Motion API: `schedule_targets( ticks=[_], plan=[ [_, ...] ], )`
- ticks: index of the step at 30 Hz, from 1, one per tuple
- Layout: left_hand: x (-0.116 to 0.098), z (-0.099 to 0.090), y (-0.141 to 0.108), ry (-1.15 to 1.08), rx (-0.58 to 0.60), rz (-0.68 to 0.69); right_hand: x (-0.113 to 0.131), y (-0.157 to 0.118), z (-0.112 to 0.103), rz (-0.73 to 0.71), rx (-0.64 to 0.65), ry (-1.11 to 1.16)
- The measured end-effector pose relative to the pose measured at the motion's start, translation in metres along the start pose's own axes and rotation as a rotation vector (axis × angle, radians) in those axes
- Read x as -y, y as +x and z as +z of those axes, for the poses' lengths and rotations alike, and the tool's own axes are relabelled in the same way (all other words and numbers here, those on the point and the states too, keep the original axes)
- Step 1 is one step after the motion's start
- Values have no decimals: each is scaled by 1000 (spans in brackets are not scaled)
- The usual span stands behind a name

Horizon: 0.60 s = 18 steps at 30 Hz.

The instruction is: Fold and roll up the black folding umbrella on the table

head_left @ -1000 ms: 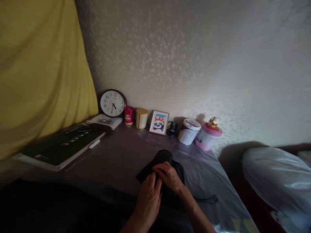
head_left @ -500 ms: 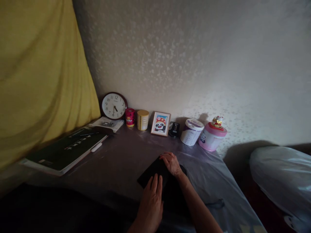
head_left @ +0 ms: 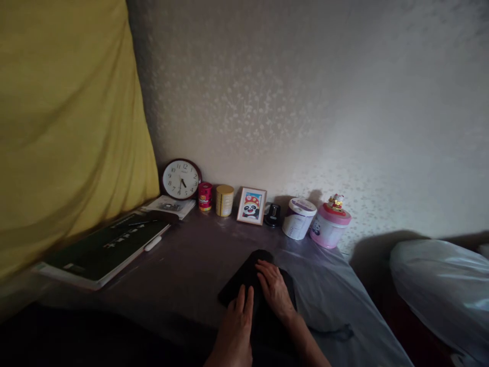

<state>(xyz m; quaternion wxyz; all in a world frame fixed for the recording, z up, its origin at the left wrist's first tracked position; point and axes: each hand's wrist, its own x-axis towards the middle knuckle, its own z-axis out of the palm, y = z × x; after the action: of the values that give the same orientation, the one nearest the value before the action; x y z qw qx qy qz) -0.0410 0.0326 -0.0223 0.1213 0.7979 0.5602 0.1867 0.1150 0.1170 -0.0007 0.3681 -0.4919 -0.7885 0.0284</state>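
Observation:
A black, flat item, apparently cloth (head_left: pixel 240 278), lies on the table with its far end rounded; its near part fades into shadow. My left hand (head_left: pixel 237 321) rests on its left part, fingers stretched forward. On its right part lies my right hand (head_left: pixel 275 290), palm down, with the fingers extended and pointing up and left. Neither hand is wrapped round anything. A dark cord-like strip (head_left: pixel 338 332) trails to the right of the black item.
Along the wall stand a clock (head_left: pixel 181 179), a red can (head_left: pixel 205 197), a yellow can (head_left: pixel 224 201), a panda picture (head_left: pixel 251 206), a black device (head_left: pixel 273 215), a white tub (head_left: pixel 299 219) and a pink tub (head_left: pixel 330 227). A green book (head_left: pixel 114 244) lies left.
My right hand has slid back toward me from the far edge of the black item, uncovering its rounded end. The view has tilted slightly upward.

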Motion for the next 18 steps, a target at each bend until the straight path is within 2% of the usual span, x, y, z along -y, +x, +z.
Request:
schedule_targets(
  ticks=[2,6,11,14,18],
  plan=[
    [-2,4,0,15,-17,-27,-5,2,7,38,-9,-42],
    [0,6,-2,13,-40,-39,-31,6,10,209,-93,-69],
    [12,-4,-5,-130,-26,14,-57,-18,-12,402,-121,127],
    [14,-22,-9,-299,-10,-8,-64,-31,-38,564,-186,334],
    [10,-67,-16,-600,-28,-6,-63,-39,-72,661,-295,709]
  ],
)
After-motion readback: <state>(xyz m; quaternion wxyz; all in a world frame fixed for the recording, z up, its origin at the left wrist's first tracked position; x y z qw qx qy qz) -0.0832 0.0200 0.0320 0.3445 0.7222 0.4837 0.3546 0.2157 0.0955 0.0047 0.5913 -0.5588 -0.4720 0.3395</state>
